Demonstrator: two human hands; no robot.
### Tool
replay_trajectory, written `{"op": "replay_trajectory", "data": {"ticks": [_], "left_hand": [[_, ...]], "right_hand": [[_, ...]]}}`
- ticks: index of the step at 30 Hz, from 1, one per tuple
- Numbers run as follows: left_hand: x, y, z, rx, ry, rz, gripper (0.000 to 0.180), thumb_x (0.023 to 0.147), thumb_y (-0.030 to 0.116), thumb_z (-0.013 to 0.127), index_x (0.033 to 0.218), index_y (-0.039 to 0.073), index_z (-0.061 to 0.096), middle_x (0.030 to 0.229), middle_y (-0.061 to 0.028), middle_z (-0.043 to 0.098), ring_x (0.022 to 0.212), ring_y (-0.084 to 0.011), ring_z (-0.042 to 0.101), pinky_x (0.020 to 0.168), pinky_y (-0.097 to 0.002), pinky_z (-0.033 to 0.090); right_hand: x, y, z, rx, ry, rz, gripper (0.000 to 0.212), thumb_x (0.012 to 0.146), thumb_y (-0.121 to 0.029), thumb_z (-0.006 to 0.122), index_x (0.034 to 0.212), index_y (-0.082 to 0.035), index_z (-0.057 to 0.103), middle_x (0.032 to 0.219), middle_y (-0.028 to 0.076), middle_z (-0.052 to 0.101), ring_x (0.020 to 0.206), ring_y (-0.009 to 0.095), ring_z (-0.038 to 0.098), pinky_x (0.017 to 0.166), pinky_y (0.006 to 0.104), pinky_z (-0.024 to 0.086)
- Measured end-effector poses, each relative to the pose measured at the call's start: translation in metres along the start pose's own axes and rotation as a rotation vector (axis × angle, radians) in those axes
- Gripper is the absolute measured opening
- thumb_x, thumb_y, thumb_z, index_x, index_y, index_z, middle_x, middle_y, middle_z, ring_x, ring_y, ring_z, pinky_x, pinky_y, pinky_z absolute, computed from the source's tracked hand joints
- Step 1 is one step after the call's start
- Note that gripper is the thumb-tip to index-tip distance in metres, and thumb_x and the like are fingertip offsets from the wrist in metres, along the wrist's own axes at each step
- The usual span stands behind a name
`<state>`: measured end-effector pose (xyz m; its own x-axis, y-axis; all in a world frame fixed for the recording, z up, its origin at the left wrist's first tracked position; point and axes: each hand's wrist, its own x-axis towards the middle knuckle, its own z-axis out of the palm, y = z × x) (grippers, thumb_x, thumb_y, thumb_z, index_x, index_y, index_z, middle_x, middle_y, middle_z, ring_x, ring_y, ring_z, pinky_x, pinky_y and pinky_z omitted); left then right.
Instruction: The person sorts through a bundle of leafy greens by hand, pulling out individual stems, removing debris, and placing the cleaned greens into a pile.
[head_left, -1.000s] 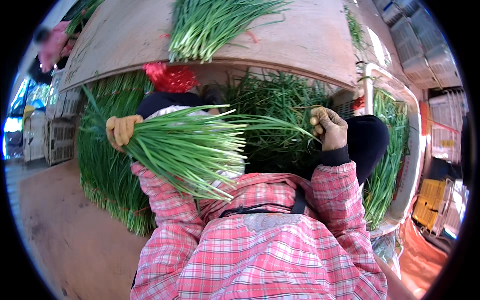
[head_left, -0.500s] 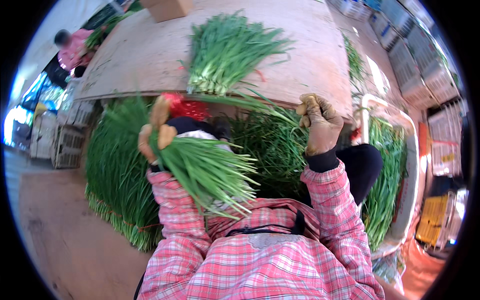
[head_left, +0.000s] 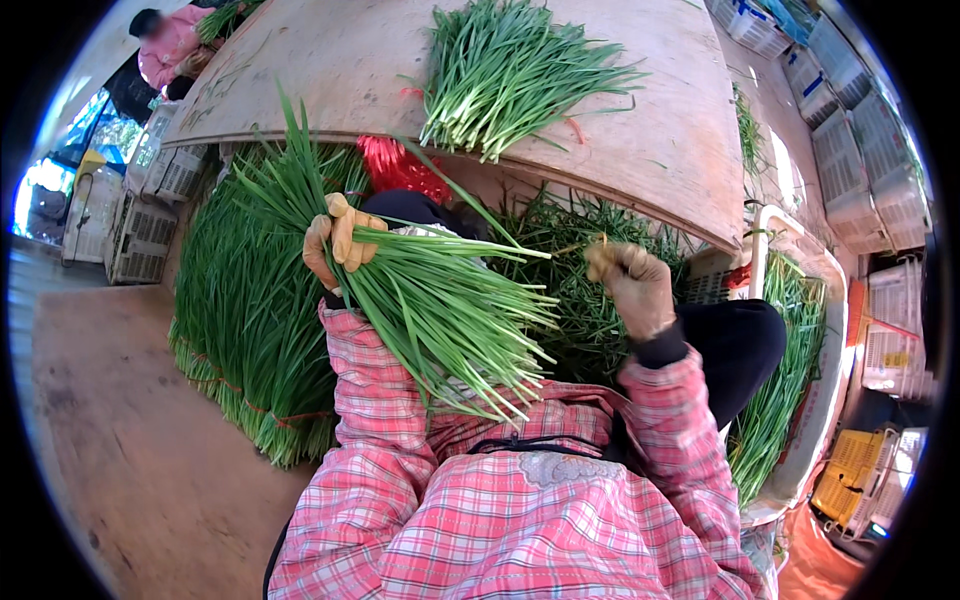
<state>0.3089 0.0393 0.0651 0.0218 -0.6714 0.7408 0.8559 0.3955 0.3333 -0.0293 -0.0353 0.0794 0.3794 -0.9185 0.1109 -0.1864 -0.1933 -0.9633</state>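
The left hand [head_left: 343,243] grips 1 bunch [head_left: 455,312]; the right hand [head_left: 632,284], blurred, curls over loose leaves [head_left: 575,340], its hold unclear.

Sunlit floor [head_left: 788,180] beside wooden table [head_left: 680,125]

Dressed in pink checks

The person wears a pink-and-white checked cloth top [head_left: 480,545] with thin dark lines in it. The long, puffy sleeves [head_left: 375,420] have the same checks and end in snug black cloth cuffs [head_left: 662,347]. A thin black cord [head_left: 545,443] crosses the front, near a grey, lacy-looking patch [head_left: 565,469]. The trousers [head_left: 742,345] are plain and dark.
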Motion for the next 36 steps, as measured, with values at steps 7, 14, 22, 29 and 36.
{"op": "replay_trajectory", "data": {"ticks": [7, 14, 22, 29, 36], "left_hand": [[-0.003, 0.007, 0.006, 0.1, 0.117, -0.001, 0.03, 0.093, 0.017, 0.032, 0.109, -0.005, 0.044, 0.059, 0.0006, 0.055, 0.035, -0.0064, 0.037, 0.039, -0.0223, 0.031], [0.005, 0.0, 0.005, 0.164, 0.117, -0.083, 0.028, 0.093, 0.017, 0.031, 0.107, -0.006, 0.043, 0.058, -0.0008, 0.054, 0.034, -0.0073, 0.035, 0.037, -0.0225, 0.03], [-0.002, 0.007, 0.008, 0.11, 0.108, 0.002, 0.029, 0.094, 0.016, 0.031, 0.108, -0.006, 0.042, 0.058, -0.0011, 0.053, 0.034, -0.0072, 0.036, 0.041, -0.0235, 0.035], [0.011, 0.009, -0.008, 0.112, -0.178, -0.134, 0.035, 0.091, 0.013, 0.032, 0.119, -0.008, 0.037, 0.062, -0.0007, 0.057, 0.036, -0.0061, 0.042, 0.039, -0.019, 0.036], [0.0, 0.001, 0.026, 0.152, 0.3, 0.144, 0.052, 0.088, 0.015, 0.037, 0.131, -0.011, 0.021, 0.119, -0.0241, 0.049, 0.036, -0.0055, 0.041, 0.036, -0.0189, 0.034]], "right_hand": [[0.013, -0.037, 0.022, 0.002, -0.243, -0.015, 0.037, 0.083, -0.03, 0.064, 0.09, 0.006, 0.064, 0.074, 0.012, 0.063, 0.067, 0.018, 0.057, 0.065, 0.0323, 0.045], [0.008, -0.03, 0.057, -0.129, -0.078, -0.054, 0.022, 0.082, -0.022, 0.064, 0.082, 0.0, 0.064, 0.069, 0.017, 0.06, 0.06, 0.026, 0.06, 0.057, 0.0342, 0.046], [-0.043, 0.019, -0.032, -0.984, -0.1, -0.105, 0.016, 0.08, -0.021, 0.063, 0.086, -0.006, 0.063, 0.075, 0.012, 0.061, 0.061, 0.03, 0.059, 0.056, 0.0407, 0.047], [0.013, -0.062, 0.066, -0.973, -0.267, -0.63, 0.024, 0.077, -0.023, 0.059, 0.095, -0.008, 0.06, 0.08, 0.009, 0.06, 0.076, 0.026, 0.059, 0.065, 0.0395, 0.046], [0.028, -0.034, 0.055, -0.323, 0.037, -0.557, 0.011, 0.07, -0.003, 0.065, 0.081, -0.006, 0.063, 0.071, 0.01, 0.061, 0.062, 0.026, 0.061, 0.052, 0.0321, 0.048]]}}
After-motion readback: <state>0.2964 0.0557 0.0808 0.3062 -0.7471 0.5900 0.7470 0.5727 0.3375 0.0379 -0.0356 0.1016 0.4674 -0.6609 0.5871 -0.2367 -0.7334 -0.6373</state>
